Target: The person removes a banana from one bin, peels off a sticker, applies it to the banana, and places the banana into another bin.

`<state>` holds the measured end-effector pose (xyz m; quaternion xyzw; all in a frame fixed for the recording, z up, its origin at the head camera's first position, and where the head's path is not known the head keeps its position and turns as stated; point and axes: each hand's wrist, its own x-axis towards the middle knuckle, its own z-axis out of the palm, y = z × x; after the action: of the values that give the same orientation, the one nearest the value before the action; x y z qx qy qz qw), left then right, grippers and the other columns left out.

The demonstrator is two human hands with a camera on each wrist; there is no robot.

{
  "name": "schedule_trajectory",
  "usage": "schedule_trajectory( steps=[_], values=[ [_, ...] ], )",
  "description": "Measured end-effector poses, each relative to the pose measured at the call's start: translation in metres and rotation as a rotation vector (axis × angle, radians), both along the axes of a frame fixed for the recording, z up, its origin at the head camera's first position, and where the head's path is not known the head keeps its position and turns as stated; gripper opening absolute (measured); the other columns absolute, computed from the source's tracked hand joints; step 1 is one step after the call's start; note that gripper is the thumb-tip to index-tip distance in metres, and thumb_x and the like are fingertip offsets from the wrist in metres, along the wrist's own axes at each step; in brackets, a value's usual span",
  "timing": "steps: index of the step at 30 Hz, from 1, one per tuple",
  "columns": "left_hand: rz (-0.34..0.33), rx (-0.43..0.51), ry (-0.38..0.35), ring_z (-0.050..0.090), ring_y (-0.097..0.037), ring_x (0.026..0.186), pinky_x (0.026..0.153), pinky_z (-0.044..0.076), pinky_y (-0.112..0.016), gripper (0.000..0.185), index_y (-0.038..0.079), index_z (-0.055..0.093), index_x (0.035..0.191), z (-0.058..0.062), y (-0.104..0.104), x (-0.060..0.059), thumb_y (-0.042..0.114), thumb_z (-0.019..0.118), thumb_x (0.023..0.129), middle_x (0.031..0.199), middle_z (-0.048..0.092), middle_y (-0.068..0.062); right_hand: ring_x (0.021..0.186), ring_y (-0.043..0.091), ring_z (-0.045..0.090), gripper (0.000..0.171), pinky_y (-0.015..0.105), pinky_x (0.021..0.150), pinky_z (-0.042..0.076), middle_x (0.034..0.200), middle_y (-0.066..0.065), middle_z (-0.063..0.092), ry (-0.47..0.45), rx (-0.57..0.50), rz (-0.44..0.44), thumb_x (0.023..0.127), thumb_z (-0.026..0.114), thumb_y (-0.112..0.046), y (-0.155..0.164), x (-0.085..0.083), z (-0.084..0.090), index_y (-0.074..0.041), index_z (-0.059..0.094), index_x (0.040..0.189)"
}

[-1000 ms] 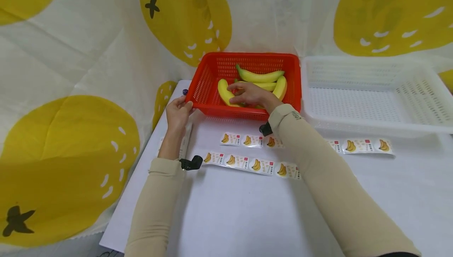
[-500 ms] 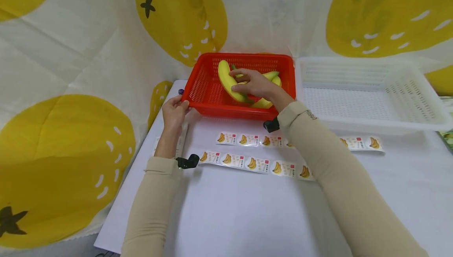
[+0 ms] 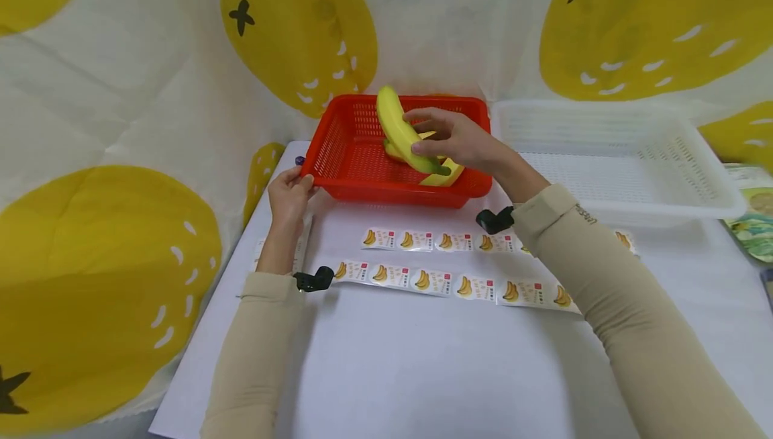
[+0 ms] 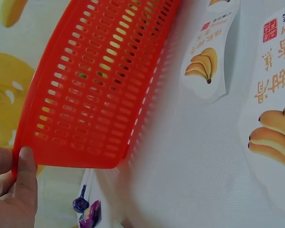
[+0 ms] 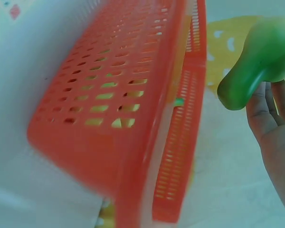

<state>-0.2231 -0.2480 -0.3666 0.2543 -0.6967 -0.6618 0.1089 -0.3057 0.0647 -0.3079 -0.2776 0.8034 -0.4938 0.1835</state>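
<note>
Banana (image 3: 400, 128) tilts steeply above the red basket (image 3: 362, 187), stem low in my right hand (image 3: 468, 143)'s grasp, while my left hand (image 3: 287, 196) pinches the basket's near-left corner

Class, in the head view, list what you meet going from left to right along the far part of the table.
Left hand → red basket → banana → right hand → white tray

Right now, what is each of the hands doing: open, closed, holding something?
Left hand: grips the near left corner of the red basket.
Right hand: holds a banana lifted above the basket.
</note>
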Motion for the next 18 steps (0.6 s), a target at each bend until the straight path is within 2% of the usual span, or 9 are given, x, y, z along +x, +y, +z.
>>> schedule_trajectory(
  steps=[6,13,18],
  values=[
    [0.009,0.026,0.017,0.065,-0.019,0.117,0.102,0.054,-0.029,0.046,0.010,0.049,0.150,0.000,-0.005,0.001,0.013,0.056,0.104,0.144,0.058,-0.011,0.132,0.028,0.054,0.058,0.031,0.090,0.057,0.145,0.008,0.054,0.011,-0.010,0.061,0.095,0.072,-0.023,0.017,0.026,-0.004,-0.025,0.050,0.149],
    [0.026,0.050,0.018,0.064,-0.018,0.116,0.102,0.054,-0.029,0.045,0.010,0.050,0.148,-0.002,-0.006,-0.002,0.012,0.056,0.104,0.142,0.058,-0.011,0.131,0.031,0.055,0.058,0.027,0.094,0.054,0.141,0.013,0.057,0.013,-0.019,0.143,0.096,0.070,-0.017,0.038,0.056,-0.015,-0.016,0.049,0.150],
    [0.035,0.045,0.020,0.064,-0.018,0.117,0.101,0.054,-0.028,0.045,0.011,0.050,0.148,-0.003,-0.007,-0.003,0.014,0.057,0.104,0.144,0.058,-0.011,0.124,0.030,0.057,0.058,0.028,0.091,0.056,0.139,0.012,0.059,-0.007,-0.014,0.192,0.096,0.071,-0.017,0.049,0.075,-0.028,-0.016,0.050,0.150]
  ],
)
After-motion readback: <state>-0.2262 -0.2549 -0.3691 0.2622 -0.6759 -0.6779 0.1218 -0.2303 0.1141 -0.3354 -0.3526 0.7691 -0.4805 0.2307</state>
